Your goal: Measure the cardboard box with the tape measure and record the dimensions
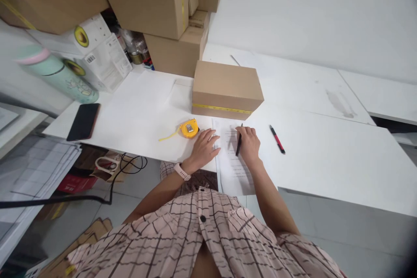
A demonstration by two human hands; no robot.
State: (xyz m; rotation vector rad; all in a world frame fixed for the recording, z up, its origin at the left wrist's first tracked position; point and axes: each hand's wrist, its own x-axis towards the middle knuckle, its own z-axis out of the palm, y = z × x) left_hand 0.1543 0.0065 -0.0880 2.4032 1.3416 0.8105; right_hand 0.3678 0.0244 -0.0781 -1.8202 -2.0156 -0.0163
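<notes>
My right hand [249, 143] is closed around a black pen [239, 144] over a printed sheet of paper [233, 173], which overhangs the front edge of the desk. At the sheet's left edge my left hand [205, 147] lies with its fingers spread, holding nothing. Just left of those fingers is a yellow tape measure [189, 128] with a short length of tape pulled out. A closed cardboard box [228, 89] with a yellow strip along its side stands behind the sheet. To the right of my right hand rests a red and black pen [277, 140].
A phone [84, 121] and a mint-green bottle [61, 76] occupy the desk's left end, beside white boxes [104, 61] with avocado pictures. Large cardboard boxes [146, 0] are stacked at the back left. Below the desk's left side hangs a black cable [111, 184].
</notes>
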